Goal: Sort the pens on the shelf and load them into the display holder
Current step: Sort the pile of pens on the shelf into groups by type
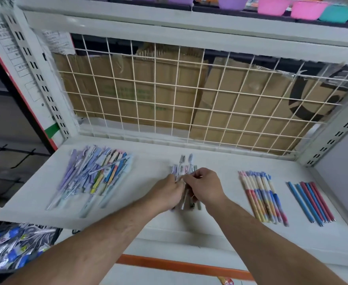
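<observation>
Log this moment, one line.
sorting; left hand, right hand pinch small pastel pen bunch; mixed pen pile left; striped pen row right

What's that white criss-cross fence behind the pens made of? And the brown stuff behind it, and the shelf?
The fence looks like metal wire coated cream-white: thin, straight rods crossing in squares. The brown stuff looks like cardboard: flat, matte, with creases and faint printing. The shelf is probably painted metal, smooth and pale, but I can't be sure from its look.
</observation>
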`<state>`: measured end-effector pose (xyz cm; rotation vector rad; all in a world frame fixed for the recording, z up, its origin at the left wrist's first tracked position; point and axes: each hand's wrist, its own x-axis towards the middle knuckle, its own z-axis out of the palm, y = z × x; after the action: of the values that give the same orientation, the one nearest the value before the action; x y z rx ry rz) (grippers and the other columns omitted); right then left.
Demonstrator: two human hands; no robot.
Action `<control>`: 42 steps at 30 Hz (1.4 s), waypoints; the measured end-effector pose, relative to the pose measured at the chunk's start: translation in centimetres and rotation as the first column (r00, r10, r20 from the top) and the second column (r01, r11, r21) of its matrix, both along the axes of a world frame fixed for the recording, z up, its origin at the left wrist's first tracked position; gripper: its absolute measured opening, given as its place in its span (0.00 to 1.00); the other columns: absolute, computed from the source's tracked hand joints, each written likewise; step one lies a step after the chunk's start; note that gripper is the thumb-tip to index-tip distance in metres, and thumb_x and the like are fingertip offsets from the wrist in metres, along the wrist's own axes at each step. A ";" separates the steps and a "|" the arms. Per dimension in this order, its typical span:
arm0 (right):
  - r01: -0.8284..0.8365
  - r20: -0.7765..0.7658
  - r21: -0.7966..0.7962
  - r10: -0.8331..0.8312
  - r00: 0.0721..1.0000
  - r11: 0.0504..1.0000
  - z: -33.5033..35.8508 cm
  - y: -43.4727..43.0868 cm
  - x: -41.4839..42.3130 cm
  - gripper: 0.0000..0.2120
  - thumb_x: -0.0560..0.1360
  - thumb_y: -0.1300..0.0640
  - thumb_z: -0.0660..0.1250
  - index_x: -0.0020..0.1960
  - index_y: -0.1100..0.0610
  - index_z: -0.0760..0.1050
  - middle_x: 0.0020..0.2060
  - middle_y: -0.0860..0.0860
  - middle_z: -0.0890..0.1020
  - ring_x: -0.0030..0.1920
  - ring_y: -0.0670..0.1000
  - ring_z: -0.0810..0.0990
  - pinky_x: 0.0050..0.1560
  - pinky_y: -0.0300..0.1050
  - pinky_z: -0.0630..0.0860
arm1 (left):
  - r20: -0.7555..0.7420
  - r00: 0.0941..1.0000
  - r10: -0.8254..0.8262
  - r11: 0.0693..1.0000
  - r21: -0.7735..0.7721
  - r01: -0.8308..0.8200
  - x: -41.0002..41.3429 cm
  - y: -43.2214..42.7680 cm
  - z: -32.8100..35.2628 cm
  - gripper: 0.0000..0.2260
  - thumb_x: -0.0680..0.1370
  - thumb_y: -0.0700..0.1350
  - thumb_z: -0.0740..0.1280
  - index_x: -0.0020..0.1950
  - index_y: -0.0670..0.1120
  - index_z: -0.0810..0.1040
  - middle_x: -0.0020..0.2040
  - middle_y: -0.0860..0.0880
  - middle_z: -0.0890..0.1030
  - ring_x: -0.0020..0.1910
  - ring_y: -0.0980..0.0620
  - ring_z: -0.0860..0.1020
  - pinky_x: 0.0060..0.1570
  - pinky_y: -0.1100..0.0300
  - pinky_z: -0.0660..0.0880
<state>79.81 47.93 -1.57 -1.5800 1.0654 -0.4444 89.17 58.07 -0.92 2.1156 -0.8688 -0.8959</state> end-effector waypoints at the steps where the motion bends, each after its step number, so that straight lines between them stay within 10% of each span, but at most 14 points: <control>1: 0.008 -0.035 -0.029 -0.009 0.999 1.000 -0.2 0.1 0.4 0.08 0.72 0.58 0.72 0.39 0.59 0.74 0.24 0.50 0.79 0.22 0.51 0.76 0.25 0.42 0.72 | 0.071 0.997 -0.028 0.999 0.030 0.026 0.5 0.1 -0.1 0.11 0.80 0.53 0.54 0.52 0.47 0.71 0.43 0.48 0.76 0.34 0.53 0.74 0.25 0.62 0.66; 6: 0.055 -0.091 -0.084 -0.062 0.994 0.995 -0.6 0.1 1.3 0.09 0.73 0.57 0.71 0.38 0.59 0.74 0.24 0.51 0.78 0.22 0.49 0.74 0.28 0.43 0.73 | 0.211 0.976 -0.057 0.998 0.035 0.051 2.1 0.3 -0.7 0.08 0.81 0.48 0.54 0.51 0.46 0.70 0.41 0.48 0.75 0.36 0.53 0.74 0.27 0.60 0.63; 10: 0.061 0.065 -0.008 -0.061 0.996 0.998 0.2 0.3 1.7 0.10 0.73 0.56 0.73 0.40 0.62 0.76 0.26 0.53 0.79 0.24 0.50 0.76 0.27 0.43 0.71 | 0.159 0.981 -0.114 0.992 -0.043 0.123 2.3 0.3 -0.8 0.17 0.80 0.45 0.52 0.68 0.54 0.66 0.49 0.49 0.79 0.39 0.53 0.77 0.30 0.62 0.68; 17: 0.031 0.156 0.104 -0.047 0.987 0.994 1.0 0.6 1.7 0.15 0.77 0.54 0.74 0.41 0.65 0.77 0.27 0.53 0.80 0.25 0.50 0.78 0.25 0.40 0.72 | 0.005 0.981 -0.196 0.973 -0.123 0.195 2.4 0.3 -0.5 0.28 0.80 0.46 0.54 0.79 0.64 0.56 0.74 0.57 0.70 0.69 0.55 0.71 0.59 0.66 0.67; 21: 0.046 0.079 0.093 -0.054 0.995 0.995 0.8 0.3 1.8 0.11 0.75 0.61 0.73 0.38 0.62 0.73 0.23 0.52 0.76 0.22 0.50 0.74 0.25 0.41 0.70 | -0.176 0.982 -0.073 0.981 -0.190 0.039 2.3 0.5 0.1 0.19 0.78 0.49 0.57 0.64 0.65 0.76 0.65 0.49 0.78 0.63 0.42 0.75 0.61 0.48 0.75; 24: 0.062 -0.086 -0.024 -0.064 0.994 0.998 0.3 -0.2 1.8 0.09 0.73 0.62 0.70 0.37 0.59 0.71 0.24 0.53 0.76 0.23 0.52 0.73 0.29 0.44 0.71 | -0.317 0.939 0.135 0.958 -0.198 -0.205 2.8 0.6 0.1 0.16 0.79 0.43 0.58 0.55 0.58 0.82 0.49 0.47 0.83 0.41 0.39 0.77 0.35 0.57 0.70; 27: -0.014 -0.245 -0.139 -0.021 0.969 0.990 -0.1 -0.2 1.6 0.08 0.71 0.61 0.67 0.34 0.57 0.71 0.24 0.53 0.77 0.23 0.53 0.74 0.29 0.43 0.72 | -0.361 0.898 0.251 0.926 -0.181 -0.331 3.3 0.5 0.3 0.12 0.75 0.34 0.56 0.48 0.39 0.80 0.37 0.44 0.78 0.33 0.47 0.71 0.35 0.56 0.67; 32: -0.070 -0.315 -0.208 0.001 0.949 0.976 -0.6 -0.1 1.3 0.06 0.69 0.61 0.67 0.34 0.58 0.74 0.24 0.52 0.77 0.25 0.51 0.75 0.26 0.38 0.71 | -0.356 0.883 0.307 0.910 -0.163 -0.382 3.2 0.7 0.5 0.07 0.70 0.35 0.66 0.40 0.42 0.84 0.36 0.49 0.81 0.36 0.51 0.74 0.38 0.60 0.68; 42: -0.061 -0.030 -0.066 0.059 0.998 0.996 0.6 0.8 -2.0 0.05 0.76 0.57 0.70 0.42 0.57 0.79 0.27 0.52 0.80 0.23 0.51 0.75 0.23 0.42 0.71 | -0.510 0.813 0.280 0.880 -0.202 -0.430 0.8 -1.4 0.1 0.06 0.72 0.33 0.69 0.48 0.38 0.79 0.35 0.43 0.82 0.29 0.48 0.78 0.32 0.58 0.77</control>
<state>77.85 48.69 -0.99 -1.6777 1.0308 -0.4221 89.92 56.62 -0.86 1.6082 -0.3089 -0.9376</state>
